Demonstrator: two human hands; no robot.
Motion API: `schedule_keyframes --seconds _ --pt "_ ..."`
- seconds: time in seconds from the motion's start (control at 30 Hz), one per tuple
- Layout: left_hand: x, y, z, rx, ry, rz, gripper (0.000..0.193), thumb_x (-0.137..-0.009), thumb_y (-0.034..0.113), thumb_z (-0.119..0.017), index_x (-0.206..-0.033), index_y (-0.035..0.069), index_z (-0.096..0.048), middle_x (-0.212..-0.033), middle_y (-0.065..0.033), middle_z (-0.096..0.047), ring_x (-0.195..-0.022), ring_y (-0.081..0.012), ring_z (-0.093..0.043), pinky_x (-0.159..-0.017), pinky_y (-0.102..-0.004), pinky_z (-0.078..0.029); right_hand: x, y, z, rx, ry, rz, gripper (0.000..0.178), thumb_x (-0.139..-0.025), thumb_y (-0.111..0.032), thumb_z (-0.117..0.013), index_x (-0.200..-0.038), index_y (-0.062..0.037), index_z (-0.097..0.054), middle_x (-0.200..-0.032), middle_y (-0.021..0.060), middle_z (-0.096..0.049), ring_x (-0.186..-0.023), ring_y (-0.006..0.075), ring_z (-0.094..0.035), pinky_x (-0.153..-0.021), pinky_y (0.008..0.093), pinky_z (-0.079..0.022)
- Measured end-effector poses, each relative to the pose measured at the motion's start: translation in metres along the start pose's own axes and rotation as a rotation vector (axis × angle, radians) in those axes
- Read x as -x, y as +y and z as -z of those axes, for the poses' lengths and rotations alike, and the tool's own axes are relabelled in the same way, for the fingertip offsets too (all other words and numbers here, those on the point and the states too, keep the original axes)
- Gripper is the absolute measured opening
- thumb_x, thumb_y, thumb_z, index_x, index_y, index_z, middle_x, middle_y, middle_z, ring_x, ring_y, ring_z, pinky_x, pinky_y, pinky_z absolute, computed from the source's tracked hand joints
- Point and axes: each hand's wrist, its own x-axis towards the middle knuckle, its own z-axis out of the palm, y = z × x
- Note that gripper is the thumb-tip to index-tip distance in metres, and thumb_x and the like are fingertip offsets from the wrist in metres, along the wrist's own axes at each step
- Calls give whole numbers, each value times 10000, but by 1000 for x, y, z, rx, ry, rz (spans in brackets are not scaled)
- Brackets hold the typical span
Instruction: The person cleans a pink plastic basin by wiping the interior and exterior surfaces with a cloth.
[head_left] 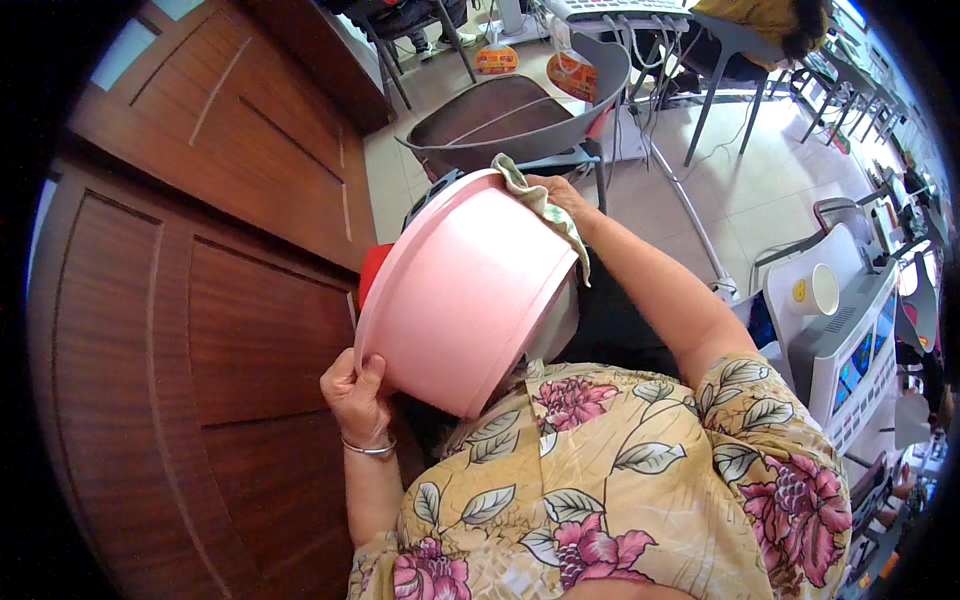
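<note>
A pink plastic basin is tipped on its side in front of my chest, its outer wall facing up toward me. My left hand is closed on the rim at the lower left, thumb on the outer side. At the upper right my right hand grips the far side of the basin, its fingers partly hidden. A green-and-white cloth drapes over the basin's edge beside that hand, seemingly pressed under it. Behind the rim peeks something red, mostly covered. What lies inside the basin cannot be seen.
Brown wooden door panels stand close on the left. Just beyond the basin is a grey chair. Cables and a metal pole run across the tiled floor. On the right, a paper cup sits by a white device. Another person is farther back.
</note>
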Motion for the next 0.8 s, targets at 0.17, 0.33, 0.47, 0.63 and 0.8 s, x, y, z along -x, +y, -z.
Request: schedule_keyframes --seconds 0.17,0.33,0.47,0.63,0.8 --pt "-7 7 1 152 82 55 305 -865 222 -687 -1012 -40 -632 -887 -41 -643 -760 -129 -580 -689 -273 -464 11 -1 -17 416 20 50 465 -910 -227 -590 -1323 -60 -459 -1233 117 -553 -1039 210 -578 -883 293 -479" --pt "-13 -2 -4 478 260 167 406 -939 256 -568 -1195 -58 -536 -1174 -104 -587 -1072 -193 -545 -927 -358 -428 36 15 -29 1052 50 389 504 -902 -246 -583 -1349 -66 -438 -1302 129 -518 -1102 216 -562 -928 315 -458" --pt "-14 -11 5 533 253 212 414 -943 228 -544 -1260 -34 -499 -1265 -116 -548 -1151 -227 -514 -1008 -384 -389 56 42 -39 1114 -14 386 536 -895 -262 -577 -1371 -70 -422 -1357 138 -490 -1152 220 -550 -964 332 -442" --pt "-21 -5 1 628 269 247 481 -927 230 -564 -1314 -32 -446 -1315 -143 -510 -1227 -259 -460 -1062 -420 -339 65 116 -65 443 -96 -43 268 -925 -183 -515 -1151 -61 -588 -1126 111 -635 -983 212 -622 -832 358 -495" --pt "-19 5 -23 781 165 252 536 -926 232 -582 -1372 14 -380 -1348 -128 -477 -1255 -276 -434 -1079 -444 -325 66 62 -113 -735 74 -643 171 -948 -159 -518 -1052 -77 -627 -1043 83 -660 -881 195 -653 -754 315 -527"
